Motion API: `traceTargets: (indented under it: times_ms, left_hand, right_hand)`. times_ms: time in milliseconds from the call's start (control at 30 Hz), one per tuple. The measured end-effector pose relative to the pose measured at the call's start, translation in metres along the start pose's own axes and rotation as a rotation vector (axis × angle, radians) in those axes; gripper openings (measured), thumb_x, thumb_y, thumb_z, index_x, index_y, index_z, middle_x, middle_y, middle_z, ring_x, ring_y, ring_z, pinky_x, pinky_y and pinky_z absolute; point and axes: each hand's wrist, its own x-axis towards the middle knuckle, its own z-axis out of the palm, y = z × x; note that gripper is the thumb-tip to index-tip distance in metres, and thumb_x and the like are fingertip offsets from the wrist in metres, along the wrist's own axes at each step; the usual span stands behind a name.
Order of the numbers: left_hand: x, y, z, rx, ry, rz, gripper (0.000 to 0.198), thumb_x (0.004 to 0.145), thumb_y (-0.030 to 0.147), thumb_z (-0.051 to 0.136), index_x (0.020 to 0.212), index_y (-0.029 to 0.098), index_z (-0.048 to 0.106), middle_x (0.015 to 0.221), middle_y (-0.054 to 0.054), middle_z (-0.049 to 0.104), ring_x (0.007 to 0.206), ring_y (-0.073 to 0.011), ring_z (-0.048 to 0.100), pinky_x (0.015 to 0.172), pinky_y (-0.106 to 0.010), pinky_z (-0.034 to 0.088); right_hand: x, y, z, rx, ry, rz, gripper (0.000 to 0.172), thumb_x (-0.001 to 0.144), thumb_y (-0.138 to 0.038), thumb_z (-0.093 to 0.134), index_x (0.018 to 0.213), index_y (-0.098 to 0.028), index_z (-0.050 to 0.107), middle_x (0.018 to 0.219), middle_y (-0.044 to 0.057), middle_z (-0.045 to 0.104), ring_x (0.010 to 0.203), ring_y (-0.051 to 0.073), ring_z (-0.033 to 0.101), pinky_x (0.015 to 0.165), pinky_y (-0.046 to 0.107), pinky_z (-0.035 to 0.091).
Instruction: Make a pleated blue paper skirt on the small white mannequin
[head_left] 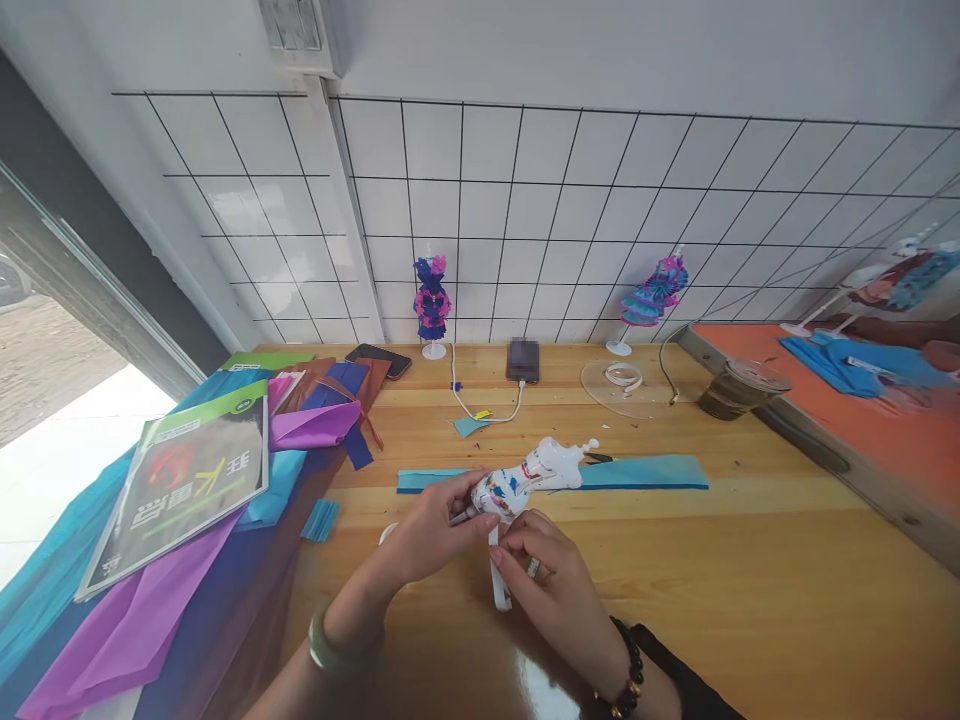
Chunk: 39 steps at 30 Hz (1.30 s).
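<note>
Beaded bracelet (635, 665) nearest; right hand (551, 580) pinching white strip (499, 585); left hand (436, 527) grip closed round mannequin (553, 464), seemingly near base.

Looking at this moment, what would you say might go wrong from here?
1. The white strip pinched by the right hand has a loose lower end, so it might twist or catch.
2. The left hand grips the small white figure near one end; its far end could tip or swing.
3. The white cable is plugged into the dark device, so snagging it might drag the device along.
</note>
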Motion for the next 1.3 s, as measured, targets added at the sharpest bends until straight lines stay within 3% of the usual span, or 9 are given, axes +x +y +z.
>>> traceTargets:
  times_ms: [800,1300]
  left_hand:
    - [0.0015,0.0004,-0.0028,0.011,0.040,0.002,0.044,0.081,0.034,0.063,0.121,0.017,0.056,0.106,-0.007,0.064,0.097,-0.0199,0.057,0.085,-0.029,0.045]
    - [0.0011,0.0024,-0.0048,-0.062,0.002,-0.005,0.045,0.082,0.033,0.062,0.123,0.016,0.053,0.111,-0.009,0.062,0.104,-0.0217,0.055,0.090,-0.032,0.044]
  right_hand:
    - [-0.0056,0.0036,-0.0023,0.056,-0.044,0.025,0.019,0.088,-0.021,0.049,0.068,-0.019,0.050,0.077,0.002,0.053,0.076,0.015,0.050,0.066,0.026,0.040]
    - [-0.0071,0.0057,-0.0030,0.039,-0.063,0.033,0.020,0.089,-0.022,0.047,0.069,-0.019,0.051,0.076,0.003,0.052,0.075,0.015,0.051,0.067,0.027,0.041]
